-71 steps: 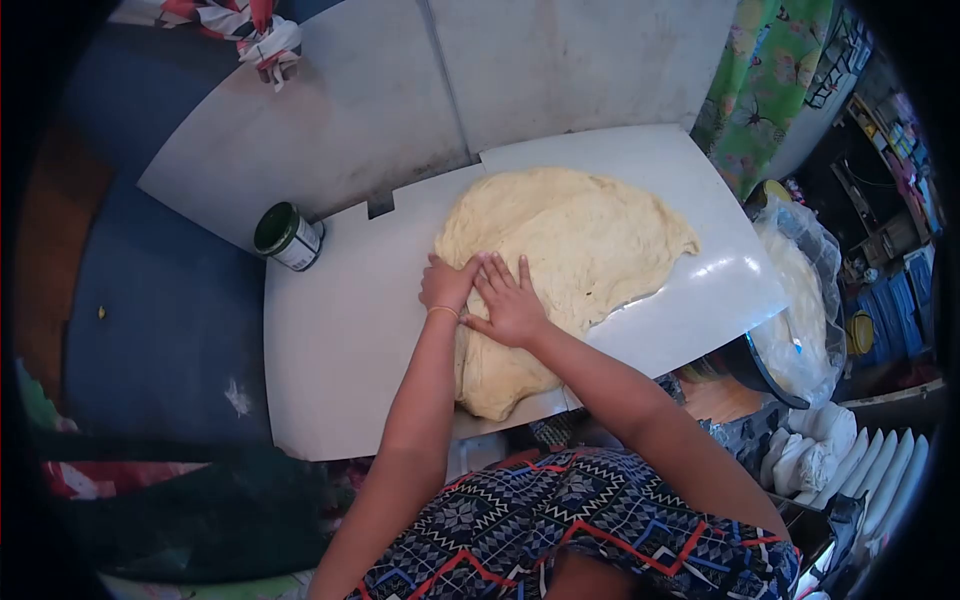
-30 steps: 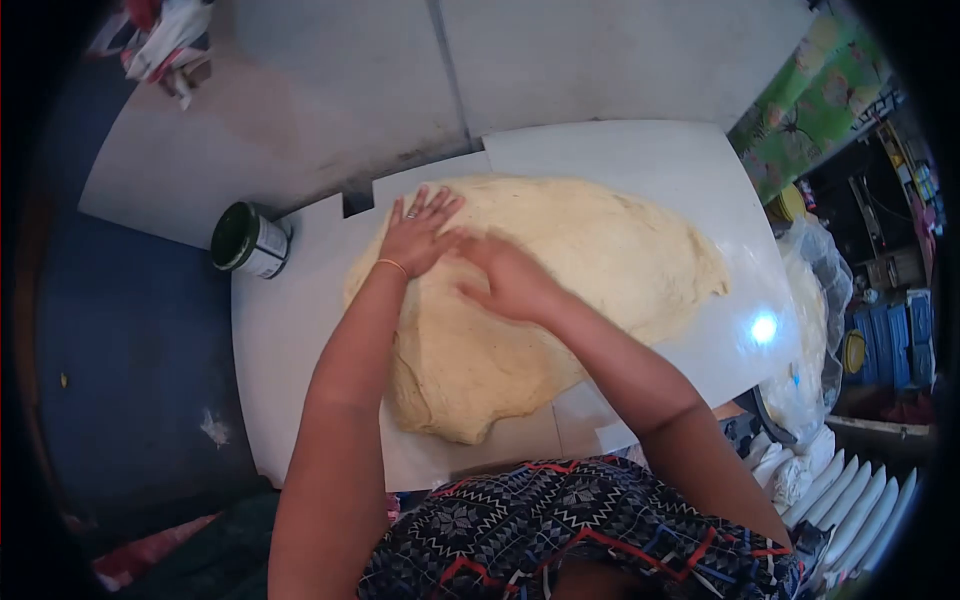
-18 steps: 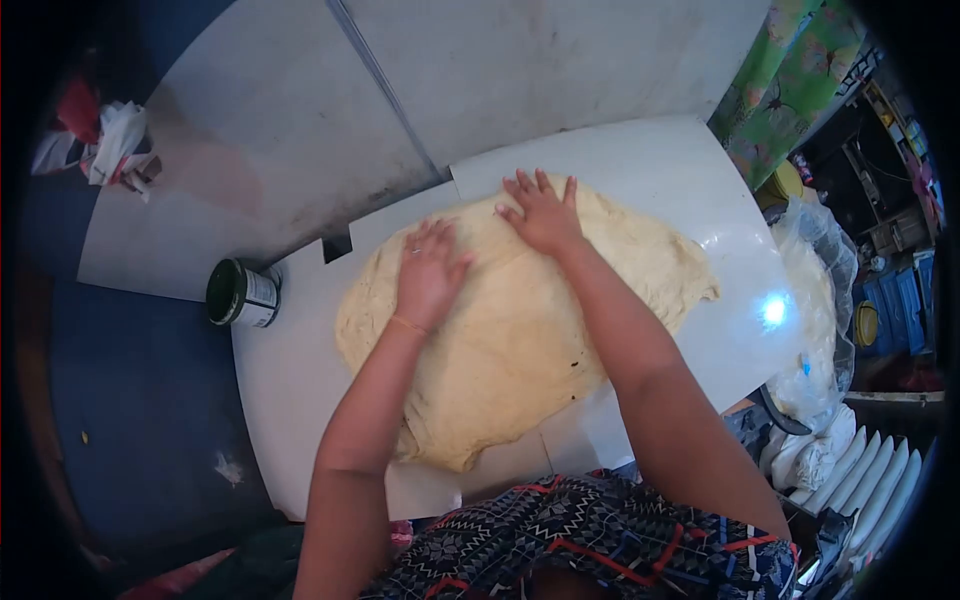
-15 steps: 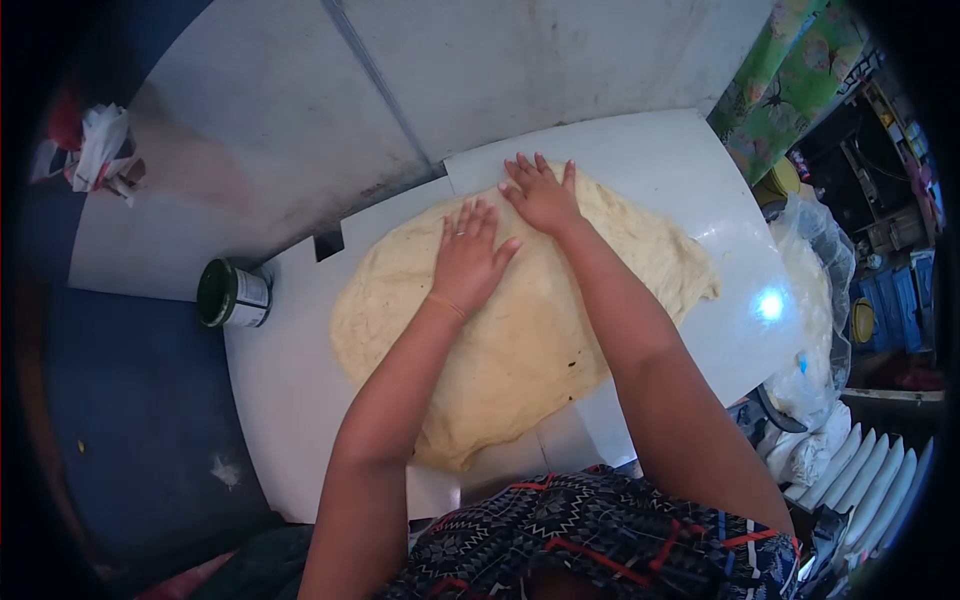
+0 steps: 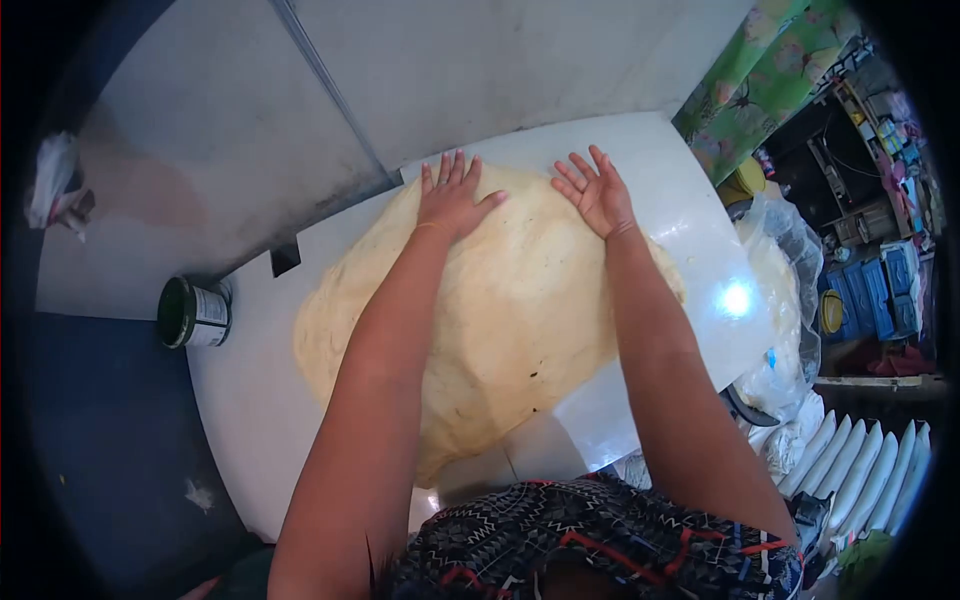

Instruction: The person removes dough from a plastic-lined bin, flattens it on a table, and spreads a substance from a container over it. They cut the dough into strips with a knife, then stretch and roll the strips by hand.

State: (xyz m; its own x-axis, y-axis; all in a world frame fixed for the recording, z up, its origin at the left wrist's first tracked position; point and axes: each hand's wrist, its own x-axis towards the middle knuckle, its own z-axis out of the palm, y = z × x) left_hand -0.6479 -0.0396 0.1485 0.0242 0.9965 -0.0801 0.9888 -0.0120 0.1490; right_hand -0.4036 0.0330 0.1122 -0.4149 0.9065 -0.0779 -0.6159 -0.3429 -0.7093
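Note:
A large, pale yellow slab of dough (image 5: 520, 300) lies spread over the white tabletop (image 5: 250, 390). Flat on its far left part rests my left hand (image 5: 455, 202), fingers spread and thumb out to the right. At the far right edge of the dough is my right hand (image 5: 598, 195), turned partly on its side with the fingers extended and the palm facing left. Whether the right hand touches the dough edge is hard to tell. A few small dark specks show on the dough's near part. Both hands are open and hold nothing.
A dark-lidded tub (image 5: 195, 312) stands at the table's left edge, by a square notch (image 5: 285, 260). A grey wall (image 5: 450, 70) rises behind. To the right are a clear plastic bag (image 5: 785, 330), a floral curtain (image 5: 765, 80) and stacked white objects (image 5: 860, 465).
My left hand has slid farther up the dough. My right hand has moved right, from flat on the dough to its far right edge, turning on its side. The view has shifted slightly.

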